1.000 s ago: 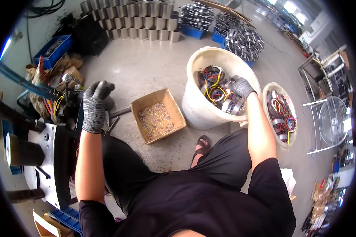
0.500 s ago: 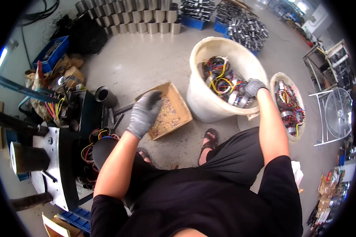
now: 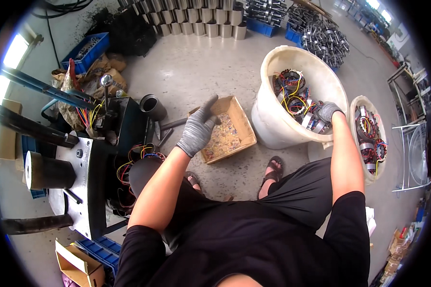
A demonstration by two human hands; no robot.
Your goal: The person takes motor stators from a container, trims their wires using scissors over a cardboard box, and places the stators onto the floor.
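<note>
Gloves of grey knit cover both of our hands. Our left hand (image 3: 198, 129) hangs over the near-left corner of the shallow square cardboard box (image 3: 246, 125) that sits on the grey concrete floor (image 3: 196, 71); the fingers are loosely spread and hold nothing, the forefinger stretched up toward the box's far-left corner. The box has a thin layer of small brownish scraps (image 3: 223, 136) on its bottom.

Our right hand (image 3: 328, 112) is down inside the big white plastic tub (image 3: 273, 119), just beside the box on the right. The fingers curl over the wound metal motor stators (image 3: 297, 98), with their yellow, red and black leads, that fill the tub. Whether the hand is clamped on one of them we cannot tell, because the fingertips are hidden among the parts. A smaller white plastic bucket (image 3: 357, 103) of the same kind of stators stands just right of the tub, touching it or nearly so.

To our left stands a dark metal machine (image 3: 88, 167) with a black cylinder (image 3: 48, 171) sticking out sideways and a bunch of coloured wires (image 3: 139, 153) on it. A short dark metal tube (image 3: 153, 106) lies on the floor between the machine and the box. Our sandalled right foot (image 3: 273, 168) rests on the floor below the tub. Far back, rows of grey metal cylinders (image 3: 201, 21) stand along the floor.
</note>
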